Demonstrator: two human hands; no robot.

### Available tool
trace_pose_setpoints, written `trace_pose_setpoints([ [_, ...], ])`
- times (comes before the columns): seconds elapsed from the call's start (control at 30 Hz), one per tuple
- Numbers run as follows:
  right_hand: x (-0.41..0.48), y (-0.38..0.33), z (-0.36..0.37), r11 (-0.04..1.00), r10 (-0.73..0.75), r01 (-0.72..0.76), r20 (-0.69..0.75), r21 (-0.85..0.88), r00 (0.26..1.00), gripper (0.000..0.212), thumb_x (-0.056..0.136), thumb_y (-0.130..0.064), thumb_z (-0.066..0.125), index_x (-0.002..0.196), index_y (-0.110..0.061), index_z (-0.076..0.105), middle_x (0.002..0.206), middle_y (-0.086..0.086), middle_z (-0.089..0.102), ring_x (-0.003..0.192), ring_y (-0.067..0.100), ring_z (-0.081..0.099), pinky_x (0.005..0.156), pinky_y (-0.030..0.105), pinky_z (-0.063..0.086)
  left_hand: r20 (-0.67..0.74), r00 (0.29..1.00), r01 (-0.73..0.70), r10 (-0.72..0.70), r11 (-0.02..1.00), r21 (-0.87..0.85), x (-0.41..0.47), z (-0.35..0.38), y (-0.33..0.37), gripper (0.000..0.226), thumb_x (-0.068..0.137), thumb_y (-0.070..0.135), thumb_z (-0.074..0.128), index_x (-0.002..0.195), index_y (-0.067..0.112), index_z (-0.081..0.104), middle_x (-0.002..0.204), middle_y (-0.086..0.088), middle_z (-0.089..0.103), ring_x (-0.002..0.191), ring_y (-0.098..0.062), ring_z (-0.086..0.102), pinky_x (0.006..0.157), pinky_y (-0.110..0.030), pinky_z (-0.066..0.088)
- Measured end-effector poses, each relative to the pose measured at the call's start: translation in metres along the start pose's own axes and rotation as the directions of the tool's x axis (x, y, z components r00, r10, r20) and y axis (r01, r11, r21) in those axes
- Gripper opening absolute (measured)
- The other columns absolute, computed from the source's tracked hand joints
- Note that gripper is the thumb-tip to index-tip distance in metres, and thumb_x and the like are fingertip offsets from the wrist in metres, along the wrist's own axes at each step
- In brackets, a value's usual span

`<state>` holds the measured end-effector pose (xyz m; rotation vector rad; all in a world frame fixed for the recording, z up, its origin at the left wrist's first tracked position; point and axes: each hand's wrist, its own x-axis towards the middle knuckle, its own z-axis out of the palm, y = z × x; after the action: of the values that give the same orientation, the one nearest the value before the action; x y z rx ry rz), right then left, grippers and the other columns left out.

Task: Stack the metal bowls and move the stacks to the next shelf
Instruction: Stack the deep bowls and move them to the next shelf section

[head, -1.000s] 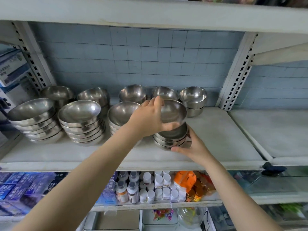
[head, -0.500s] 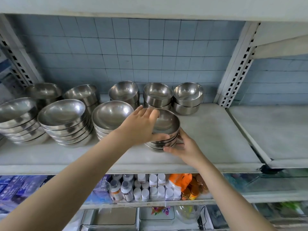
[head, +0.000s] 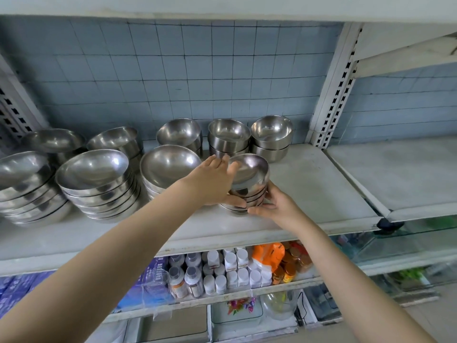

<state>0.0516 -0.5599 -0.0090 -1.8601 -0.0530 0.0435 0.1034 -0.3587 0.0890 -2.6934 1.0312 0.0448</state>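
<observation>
A short stack of small metal bowls (head: 249,184) stands near the middle front of the white shelf (head: 309,191). My left hand (head: 212,181) grips the stack's left side, fingertips at the top bowl's rim and thumb low across the front. My right hand (head: 274,206) holds the stack's lower right, with its fingers round the bottom bowls. The neighbouring shelf (head: 400,177) on the right is bare.
Stacks of wide bowls (head: 94,177) (head: 22,184) (head: 168,167) fill the shelf's left. Deeper bowl stacks (head: 228,134) (head: 270,132) (head: 179,132) line the tiled back wall. A perforated white upright (head: 333,87) divides the two shelves. Bottles and boxes (head: 222,271) sit below.
The top bowl, tilted above the stack a second ago, has settled into it. My left hand slid down the stack's side. My right hand stayed at the base.
</observation>
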Motion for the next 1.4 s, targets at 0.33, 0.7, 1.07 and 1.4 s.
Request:
trace_pose_setpoints([
  [0.33, -0.005, -0.016, -0.004, 0.998, -0.033, 0.035, 0.038, -0.047, 0.999, 0.113, 0.059, -0.046, 0.092, 0.151, -0.044, 0.026, 0.150, -0.018, 0.042, 0.140, 0.011, 0.041, 0.107, 0.046, 0.048, 0.013, 0.999, 0.041, -0.039, 0.949, -0.313, -0.003, -0.015, -0.007, 0.111, 0.067, 0.073, 0.070, 0.150, 0.026, 0.014, 0.151, -0.005, 0.036, 0.136, -0.033, 0.033, 0.115, -0.045, 0.022],
  [0.7, 0.020, -0.025, -0.067, 0.993, -0.120, 0.117, -0.155, -0.028, 0.981, 0.103, 0.064, -0.058, 0.077, 0.152, -0.026, 0.034, 0.149, -0.013, 0.045, 0.136, 0.008, 0.046, 0.104, 0.029, 0.047, 0.032, 0.993, 0.116, -0.115, 0.882, -0.456, 0.010, -0.035, -0.007, 0.127, 0.054, 0.095, 0.049, 0.154, 0.032, 0.005, 0.166, -0.007, 0.008, 0.150, -0.032, 0.018, 0.120, -0.053, 0.020],
  [1.07, 0.127, -0.012, -0.151, 0.996, 0.015, -0.026, -0.120, -0.091, 0.993, 0.135, 0.055, -0.061, 0.080, 0.158, -0.032, -0.002, 0.167, -0.003, 0.012, 0.152, 0.018, 0.017, 0.122, 0.042, 0.020, 0.024, 0.933, 0.310, -0.358, 0.770, -0.558, 0.116, -0.064, -0.006, 0.091, 0.086, 0.061, 0.060, 0.156, 0.017, 0.021, 0.161, -0.003, 0.026, 0.149, -0.028, 0.020, 0.116, -0.042, 0.023],
  [1.4, 0.164, 0.017, -0.162, 0.996, -0.081, 0.081, 0.000, 0.030, 0.997, 0.090, 0.054, -0.055, 0.092, 0.131, -0.053, 0.045, 0.141, -0.020, 0.053, 0.132, 0.014, 0.050, 0.112, 0.043, 0.042, 0.131, 0.948, 0.318, -0.291, 0.839, -0.441, 0.176, -0.051, -0.010, 0.052, 0.095, 0.058, 0.049, 0.134, 0.024, 0.058, 0.102, 0.003, 0.053, 0.117, -0.026, 0.053, 0.088, -0.032, 0.037],
])
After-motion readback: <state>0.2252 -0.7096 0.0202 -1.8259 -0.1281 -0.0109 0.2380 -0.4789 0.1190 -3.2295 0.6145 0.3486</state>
